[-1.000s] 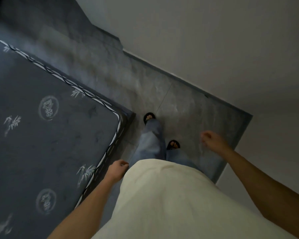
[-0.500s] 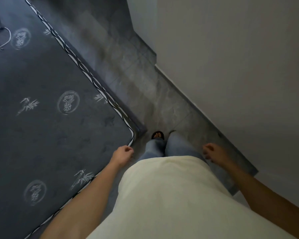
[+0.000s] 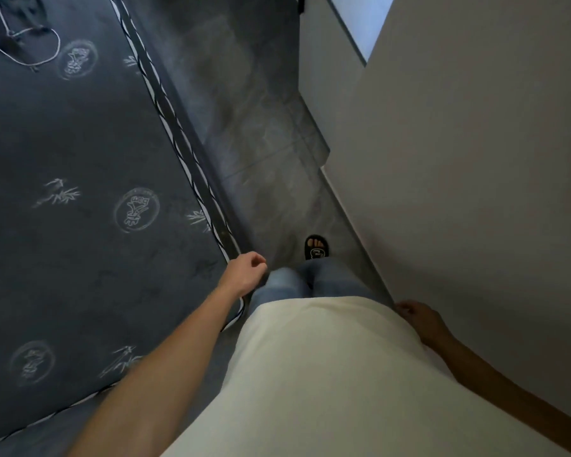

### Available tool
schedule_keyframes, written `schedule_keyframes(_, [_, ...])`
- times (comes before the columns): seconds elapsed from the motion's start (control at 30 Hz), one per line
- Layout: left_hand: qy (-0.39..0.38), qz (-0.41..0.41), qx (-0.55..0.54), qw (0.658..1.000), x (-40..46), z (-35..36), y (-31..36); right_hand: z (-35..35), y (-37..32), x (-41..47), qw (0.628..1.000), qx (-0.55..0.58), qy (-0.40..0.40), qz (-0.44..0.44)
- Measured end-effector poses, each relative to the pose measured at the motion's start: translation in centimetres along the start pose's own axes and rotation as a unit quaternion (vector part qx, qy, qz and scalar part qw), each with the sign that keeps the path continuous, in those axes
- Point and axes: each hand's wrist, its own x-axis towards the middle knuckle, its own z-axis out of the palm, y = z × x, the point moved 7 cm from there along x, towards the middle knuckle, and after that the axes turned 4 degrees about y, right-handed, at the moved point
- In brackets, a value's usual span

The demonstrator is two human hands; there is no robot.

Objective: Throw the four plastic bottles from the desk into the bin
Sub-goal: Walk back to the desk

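Observation:
No bottle, desk or bin is in view. My left hand (image 3: 244, 272) hangs by my hip over the corner of a dark mattress, its fingers loosely curled with nothing in them. My right hand (image 3: 417, 316) is low at my right side, close to the wall, also loosely curled and holding nothing. Below me are my pale shirt, blue jeans and one foot in a black sandal (image 3: 316, 247) on the grey floor.
A dark grey mattress (image 3: 80, 192) with white bamboo prints and striped piping fills the left. A cord and dark cloth (image 3: 17, 31) lie on its far end. A narrow strip of grey tiled floor (image 3: 244, 127) runs ahead between the mattress and a pale wall (image 3: 459, 159).
The view has swung along the gap between mattress and wall. My right hand has dropped back to my side; my left hand has stayed by the mattress corner. One foot has stepped forward.

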Motion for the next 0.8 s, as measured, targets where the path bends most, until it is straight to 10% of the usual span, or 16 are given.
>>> schedule_keyframes(0.5, [-0.022, -0.214, -0.108, 0.971, 1.3, -6.6, -7.9, -9.3, -39.7, 13.3, 0.98, -0.003, 0.027, -0.198])
schedule_keyframes(0.8, [0.035, -0.192, -0.148, 0.97, 13.1, -20.0, -3.8, -9.1, -46.4, 15.0, 0.989, -0.065, -0.01, -0.131])
